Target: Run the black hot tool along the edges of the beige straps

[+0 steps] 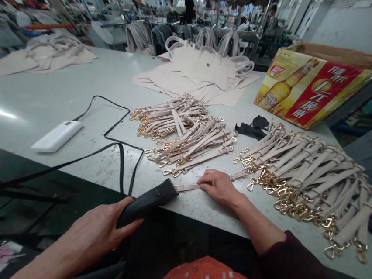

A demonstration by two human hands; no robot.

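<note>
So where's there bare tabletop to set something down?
The widest bare patch of tabletop lies between the left fabric pile, the pale panels and the white device with its black cable. A smaller one sits between that device and the cable's bend. It's crowded from the middle strap pile to the right strap pile and box.

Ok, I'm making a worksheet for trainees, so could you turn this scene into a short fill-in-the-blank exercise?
1. The hand gripping the black handheld object is the person's ____ one.
2. The metal clasps on the pale straps are ____ in colour.
3. The cardboard box has a large ____ pictured on its yellow part.
4. The flat rectangular device, left of the pale straps in the picture, is ____ in colour.

Missing words: left; gold; bottle; white.
</note>
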